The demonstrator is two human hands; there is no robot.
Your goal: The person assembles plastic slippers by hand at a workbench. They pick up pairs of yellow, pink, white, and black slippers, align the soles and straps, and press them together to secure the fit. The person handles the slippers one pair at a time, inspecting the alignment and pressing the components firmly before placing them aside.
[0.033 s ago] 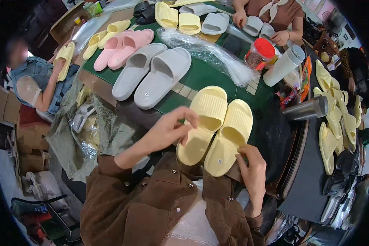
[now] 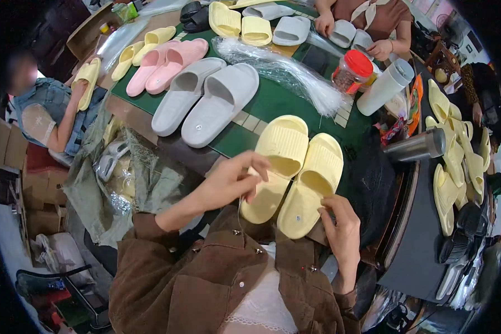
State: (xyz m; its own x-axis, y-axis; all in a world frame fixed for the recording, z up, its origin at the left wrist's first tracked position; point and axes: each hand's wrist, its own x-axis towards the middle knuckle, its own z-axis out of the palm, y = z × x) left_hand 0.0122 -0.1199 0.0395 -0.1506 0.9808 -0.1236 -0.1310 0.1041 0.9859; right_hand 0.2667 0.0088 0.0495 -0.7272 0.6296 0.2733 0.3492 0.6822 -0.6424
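My left hand (image 2: pixel 228 181), loosely curled with thumb and fingers parted, is over the heel of the left yellow slipper (image 2: pixel 274 186); no grasp shows, and contact cannot be told. My right hand (image 2: pixel 342 225), fingers bent, is at the outer edge of the right yellow slipper (image 2: pixel 310 186); I cannot tell whether it grips. Both lie side by side, toes toward the green table (image 2: pixel 236 140), heels toward my jacket (image 2: pixel 206 278). Uneven pressure on a heel could tip one lapward.
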